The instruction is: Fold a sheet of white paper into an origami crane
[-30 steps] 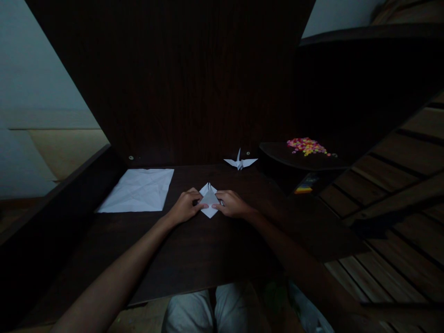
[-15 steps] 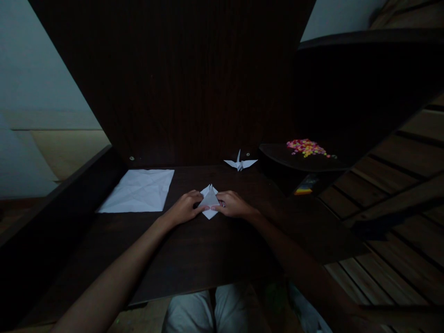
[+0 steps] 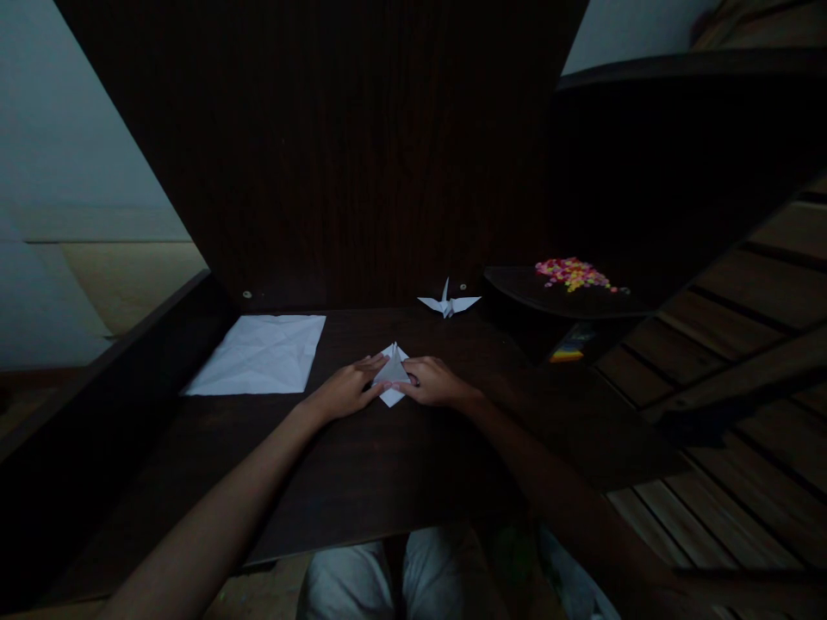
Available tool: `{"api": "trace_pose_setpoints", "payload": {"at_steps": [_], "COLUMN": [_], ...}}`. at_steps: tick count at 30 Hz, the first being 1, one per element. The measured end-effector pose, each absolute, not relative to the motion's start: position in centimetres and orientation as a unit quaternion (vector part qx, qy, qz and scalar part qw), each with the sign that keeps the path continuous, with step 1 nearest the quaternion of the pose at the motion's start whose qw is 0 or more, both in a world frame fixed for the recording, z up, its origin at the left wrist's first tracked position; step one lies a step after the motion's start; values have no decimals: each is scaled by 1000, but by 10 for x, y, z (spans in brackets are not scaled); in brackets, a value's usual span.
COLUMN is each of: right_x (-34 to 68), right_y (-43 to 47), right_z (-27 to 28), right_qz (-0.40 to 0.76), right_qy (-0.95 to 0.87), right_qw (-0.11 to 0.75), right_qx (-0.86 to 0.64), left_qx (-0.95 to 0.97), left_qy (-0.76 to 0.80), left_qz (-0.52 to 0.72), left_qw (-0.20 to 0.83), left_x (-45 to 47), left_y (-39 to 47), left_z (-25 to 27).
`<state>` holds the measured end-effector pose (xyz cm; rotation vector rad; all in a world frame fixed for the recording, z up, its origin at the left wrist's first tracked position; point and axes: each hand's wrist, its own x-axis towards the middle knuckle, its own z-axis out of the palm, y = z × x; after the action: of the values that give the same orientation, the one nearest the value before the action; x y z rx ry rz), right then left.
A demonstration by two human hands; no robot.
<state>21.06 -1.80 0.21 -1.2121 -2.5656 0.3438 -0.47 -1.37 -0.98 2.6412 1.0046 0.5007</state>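
A small white folded paper (image 3: 394,370), diamond-shaped with a raised flap ending in a narrow split tip, lies on the dark desk before me. At its left edge, my left hand (image 3: 349,385) holds it, fingers reaching along the upper left side and thumb on the lower part. My right hand (image 3: 434,381) grips the right edge, fingers curled and thumb near the other thumb. Behind my right hand stands a white paper crane (image 3: 448,305) with spread wings. To the left lies a creased white paper sheet (image 3: 264,355).
A dark wooden desk (image 3: 336,482) has a raised side board (image 3: 109,362) on the left and a tall back panel (image 3: 336,172). On the right, a corner shelf (image 3: 517,288) bears a heap of colourful small pieces (image 3: 575,274). Below it is a rainbow-striped item (image 3: 567,355).
The fingers of my left hand have straightened and slid forward along the paper's upper left edge. The raised flap sits slightly differently. My right hand barely moves.
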Motion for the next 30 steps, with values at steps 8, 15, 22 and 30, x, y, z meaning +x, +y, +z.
{"api": "trace_pose_setpoints", "payload": {"at_steps": [8, 15, 22, 30], "right_x": [211, 210, 210, 211], "right_y": [-19, -22, -22, -21], "right_z": [4, 5, 2, 3], "right_qz": [110, 95, 91, 112], "right_qy": [-893, -893, -894, -858], "right_qw": [138, 148, 163, 284], "right_qx": [-414, -414, -407, -413], "left_qx": [915, 924, 925, 924], "left_qy": [358, 341, 340, 335], "left_qz": [150, 148, 151, 163], "left_qw": [110, 87, 73, 79], "left_x": [-4, -4, -4, -2], "left_y": [-16, -14, -14, -19], "left_z": [-9, -12, -13, 0]}}
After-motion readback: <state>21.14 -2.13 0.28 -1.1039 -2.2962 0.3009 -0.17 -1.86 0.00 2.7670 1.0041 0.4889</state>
